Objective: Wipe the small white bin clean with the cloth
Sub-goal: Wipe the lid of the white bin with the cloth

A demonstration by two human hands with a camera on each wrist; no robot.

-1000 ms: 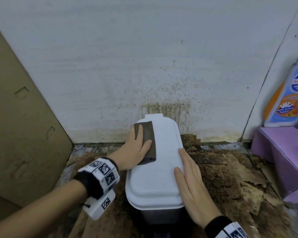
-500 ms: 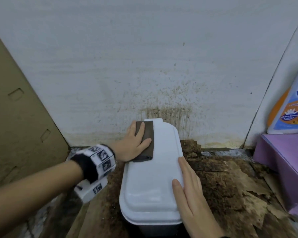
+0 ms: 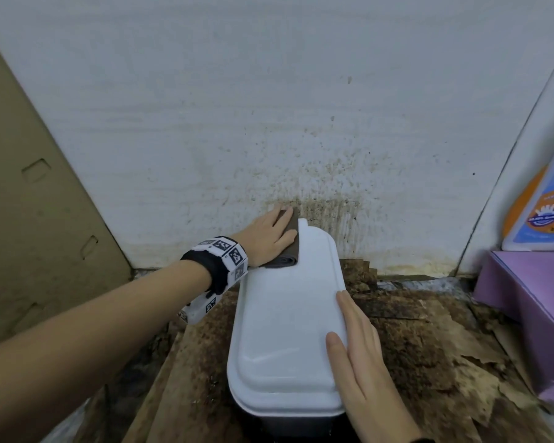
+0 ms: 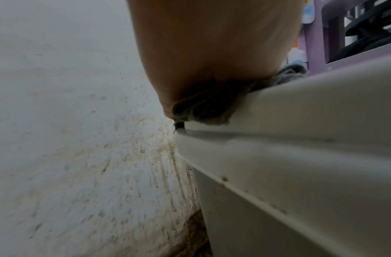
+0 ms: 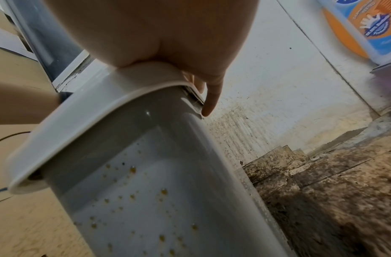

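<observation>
The small white bin [image 3: 282,318] stands on the stained floor against the wall, its lid closed. A folded dark brown cloth [image 3: 290,252] lies on the lid's far left corner, and my left hand [image 3: 271,235] presses it flat with straight fingers. From the left wrist view the cloth [image 4: 203,111] bunches under the palm at the lid's edge [image 4: 278,104]. My right hand [image 3: 362,362] rests flat along the lid's right edge, fingers straight. In the right wrist view the bin's side wall [image 5: 146,200] carries several small brown spots, and a fingertip [image 5: 208,107] hangs past the lid rim.
A dirty white wall [image 3: 269,123] rises right behind the bin, splattered brown near the base. A cardboard sheet [image 3: 29,203] leans at the left. At the right sits a purple box [image 3: 531,298] with an orange and blue bottle [image 3: 544,206] on it. The floor [image 3: 429,346] is grimy with peeling paper.
My left hand has slid the cloth toward the far left corner of the lid, close to the wall. The right hand stays on the lid's right edge. The head view has shifted.
</observation>
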